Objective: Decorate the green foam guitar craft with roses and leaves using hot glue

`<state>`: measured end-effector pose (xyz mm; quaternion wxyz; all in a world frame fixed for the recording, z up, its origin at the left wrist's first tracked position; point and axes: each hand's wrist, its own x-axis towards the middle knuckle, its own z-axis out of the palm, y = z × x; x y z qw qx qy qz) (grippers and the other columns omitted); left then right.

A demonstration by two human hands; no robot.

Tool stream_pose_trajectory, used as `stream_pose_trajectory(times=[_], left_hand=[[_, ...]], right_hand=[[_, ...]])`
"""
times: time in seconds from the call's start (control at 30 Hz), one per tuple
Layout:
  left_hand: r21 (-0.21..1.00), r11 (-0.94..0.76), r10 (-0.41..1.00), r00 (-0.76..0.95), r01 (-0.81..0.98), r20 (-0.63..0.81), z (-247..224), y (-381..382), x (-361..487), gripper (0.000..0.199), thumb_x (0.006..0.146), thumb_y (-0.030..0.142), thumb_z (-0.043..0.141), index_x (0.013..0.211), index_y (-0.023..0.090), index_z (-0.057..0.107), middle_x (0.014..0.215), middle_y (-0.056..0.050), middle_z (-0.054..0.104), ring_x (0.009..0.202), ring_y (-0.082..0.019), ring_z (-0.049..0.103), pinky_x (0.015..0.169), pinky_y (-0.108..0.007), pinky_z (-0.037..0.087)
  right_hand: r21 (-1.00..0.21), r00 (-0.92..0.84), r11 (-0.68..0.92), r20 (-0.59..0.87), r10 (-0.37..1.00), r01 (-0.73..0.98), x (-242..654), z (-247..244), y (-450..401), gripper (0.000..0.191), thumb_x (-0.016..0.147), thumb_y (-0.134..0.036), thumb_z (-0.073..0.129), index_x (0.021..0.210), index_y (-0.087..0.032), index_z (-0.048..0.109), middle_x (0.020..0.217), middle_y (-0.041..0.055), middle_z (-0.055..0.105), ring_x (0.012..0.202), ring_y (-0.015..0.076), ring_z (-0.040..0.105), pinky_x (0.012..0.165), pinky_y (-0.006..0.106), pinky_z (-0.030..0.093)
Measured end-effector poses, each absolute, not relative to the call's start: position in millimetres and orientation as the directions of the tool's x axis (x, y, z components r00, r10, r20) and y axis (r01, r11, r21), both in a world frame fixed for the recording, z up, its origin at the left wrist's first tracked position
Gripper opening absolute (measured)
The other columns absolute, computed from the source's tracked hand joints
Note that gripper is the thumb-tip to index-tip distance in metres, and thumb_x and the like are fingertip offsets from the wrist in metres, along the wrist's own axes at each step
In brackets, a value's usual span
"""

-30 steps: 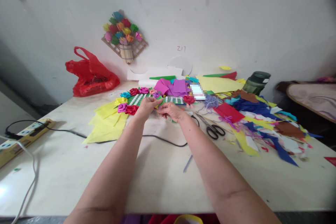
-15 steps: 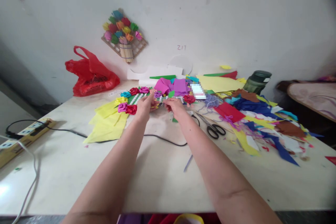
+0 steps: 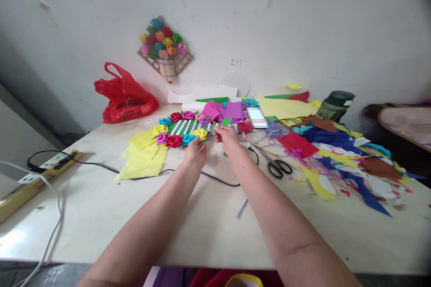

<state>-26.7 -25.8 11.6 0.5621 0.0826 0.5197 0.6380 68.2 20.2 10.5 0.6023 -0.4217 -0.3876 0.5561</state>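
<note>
A green panel with white strips [image 3: 184, 127] lies on the table, ringed by crepe-paper flowers in red, pink, blue, purple and yellow. My left hand [image 3: 195, 153] is at its front edge, thumb and fingers closed at the lower side of a yellow paper flower [image 3: 199, 133]. Beside it, right of that flower, my right hand [image 3: 227, 138] pinches over the panel; thin pale strands show near its fingertips, but what it holds is too small to make out. A green paper leaf [image 3: 226, 121] and a red flower [image 3: 245, 127] are just beyond the right hand.
Black-handled scissors [image 3: 279, 168] and a heap of paper scraps [image 3: 350, 157] lie to the right. Yellow sheets [image 3: 144, 157] and a red bag [image 3: 126, 98] are left. A black cord [image 3: 215, 178] crosses the table from a power strip [image 3: 47, 175]. A dark bottle [image 3: 336, 105] stands back right.
My left hand has drawn back toward me from over the panel, uncovering the yellow and blue flowers at its front edge. My right hand stays at nearly the same spot, still pinching.
</note>
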Motion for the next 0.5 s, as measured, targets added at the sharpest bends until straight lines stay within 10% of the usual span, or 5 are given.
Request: stream_pose_trajectory(times=[0.5], left_hand=[[0.525,-0.117,0.834,-0.371,-0.843,-0.408,-3.7,6.0,-28.3,0.002,0.08,0.019,0.054,0.081,0.018,0.054,0.087,-0.004,0.059,0.087,-0.016,0.059,0.076,-0.026,0.05]], right_hand=[[-0.912,0.149,-0.011,-0.079,0.986,-0.411,65.7,7.3,24.3,0.011,0.064,-0.016,0.066,0.058,-0.013,0.057,0.045,-0.0038,0.057,0.036,0.006,0.046,0.031,0.016,0.031]])
